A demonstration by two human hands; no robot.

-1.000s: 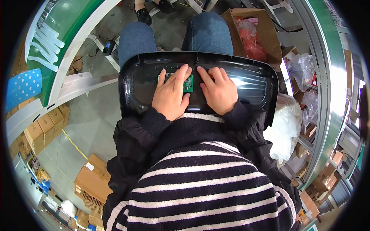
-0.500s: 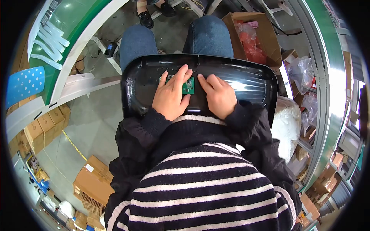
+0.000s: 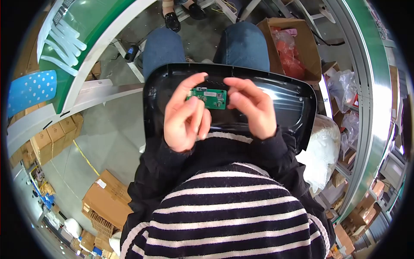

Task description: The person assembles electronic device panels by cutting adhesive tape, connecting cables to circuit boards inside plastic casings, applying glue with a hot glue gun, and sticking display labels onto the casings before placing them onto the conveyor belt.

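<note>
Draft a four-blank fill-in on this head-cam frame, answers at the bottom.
1. The circuit board is ____ in colour.
2. The large glossy panel is ____ in colour.
3. The hand on the same side as the open cardboard box near the top of the view is the person's ____ hand.
4. The blue item at the left edge of the view is patterned with white ____.

Missing words: green; black; right; dots
</note>
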